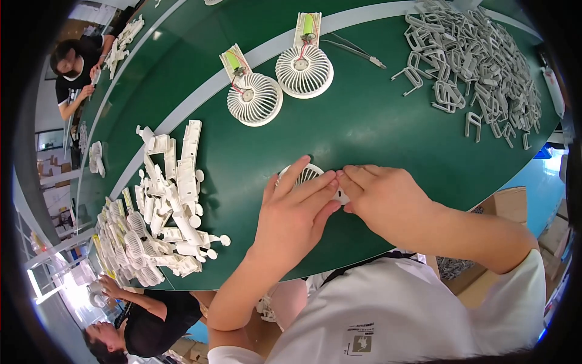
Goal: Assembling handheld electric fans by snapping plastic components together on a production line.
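Both hands press on the white fan grille (305, 175): left hand (294, 209) spread flat, right hand (379, 197) pinching its rim—I'd keep pressure even.

There is only one view. The camera sits on the person's head and looks almost straight down at the green table (364, 133). It is close to the person's own two hands, low in the middle. The picture is round, so the table edges bend. Other workers show small at 9 and 7 o'clock.
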The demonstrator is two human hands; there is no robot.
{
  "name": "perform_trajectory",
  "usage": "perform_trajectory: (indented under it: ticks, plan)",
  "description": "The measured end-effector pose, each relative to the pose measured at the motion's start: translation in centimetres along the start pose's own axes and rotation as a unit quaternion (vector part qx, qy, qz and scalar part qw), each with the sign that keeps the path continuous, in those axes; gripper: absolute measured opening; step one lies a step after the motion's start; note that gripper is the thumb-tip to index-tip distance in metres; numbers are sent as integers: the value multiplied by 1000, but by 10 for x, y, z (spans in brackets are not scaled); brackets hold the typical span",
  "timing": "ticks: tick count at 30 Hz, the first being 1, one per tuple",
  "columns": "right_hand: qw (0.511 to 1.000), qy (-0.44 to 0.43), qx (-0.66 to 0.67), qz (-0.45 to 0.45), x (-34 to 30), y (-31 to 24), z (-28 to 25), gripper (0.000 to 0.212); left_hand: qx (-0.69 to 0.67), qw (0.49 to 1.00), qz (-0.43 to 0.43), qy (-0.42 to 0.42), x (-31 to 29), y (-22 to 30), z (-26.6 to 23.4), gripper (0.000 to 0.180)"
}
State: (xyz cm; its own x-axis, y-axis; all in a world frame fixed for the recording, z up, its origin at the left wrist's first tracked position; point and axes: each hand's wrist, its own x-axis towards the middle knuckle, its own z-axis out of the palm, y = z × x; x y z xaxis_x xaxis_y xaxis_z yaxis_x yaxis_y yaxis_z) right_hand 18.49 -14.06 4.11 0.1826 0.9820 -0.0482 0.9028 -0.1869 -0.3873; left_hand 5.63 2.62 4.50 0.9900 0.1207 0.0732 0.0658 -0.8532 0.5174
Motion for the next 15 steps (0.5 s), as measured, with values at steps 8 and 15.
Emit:
perform_trajectory:
  ticks: [8,15]
  plan:
    - [993,-121,12,4,13,-4,-15,41,84,996,4,-43,7,12,-12,28]
    - [989,72,127,23,-5,15,8,40,34,992,-85,85,-6,-6,-6,97]
